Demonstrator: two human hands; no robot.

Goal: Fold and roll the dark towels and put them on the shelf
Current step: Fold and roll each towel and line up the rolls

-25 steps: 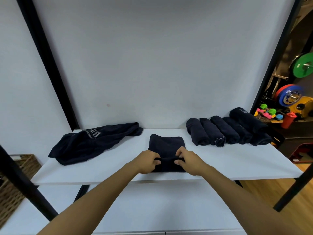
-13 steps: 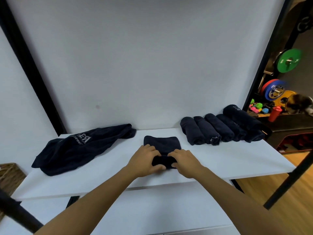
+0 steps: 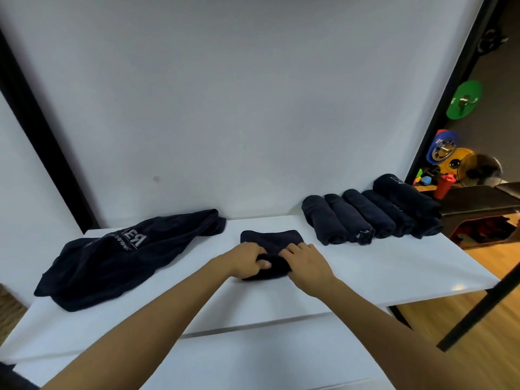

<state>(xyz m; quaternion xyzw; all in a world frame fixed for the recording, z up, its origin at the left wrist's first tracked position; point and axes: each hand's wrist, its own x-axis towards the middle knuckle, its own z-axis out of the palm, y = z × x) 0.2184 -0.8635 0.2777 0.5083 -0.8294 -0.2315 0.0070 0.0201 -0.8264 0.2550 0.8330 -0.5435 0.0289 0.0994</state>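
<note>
White shelf (image 3: 365, 266) panels on black uprights fill the frame, backed by a plain pale wall. At centre frame, slightly below the middle, a partly rolled dark towel (image 3: 271, 240) lies on the shelf: its near portion is wound into a roll, and its far portion lies flat, extending toward the wall. The left hand (image 3: 247, 261) grips the left end of the roll, its fingers (image 3: 254, 250) curled over the top and the thumb tucked against the near side. The right hand (image 3: 308, 263) covers the right end of the roll, its fingers (image 3: 292, 249) bent over the fabric and pressed close together; the thumb is hidden. Both forearms enter from the bottom of the frame. At centre right, five rolled towels (image 3: 365, 218) lie side by side, touching, along the back of the same shelf, well apart from the towel under the hands. At centre left, an unfolded dark towel (image 3: 112, 257) with pale lettering lies crumpled on the shelf, its far end close to the wall. A second white panel sits lower, at the bottom of the frame. At the right edge, beyond the black upright, coloured weight plates (image 3: 463, 101), a red bottle (image 3: 444, 185) and a wooden floor (image 3: 464, 311) are visible. A wicker basket (image 3: 8, 305) shows at the lower left edge.
</note>
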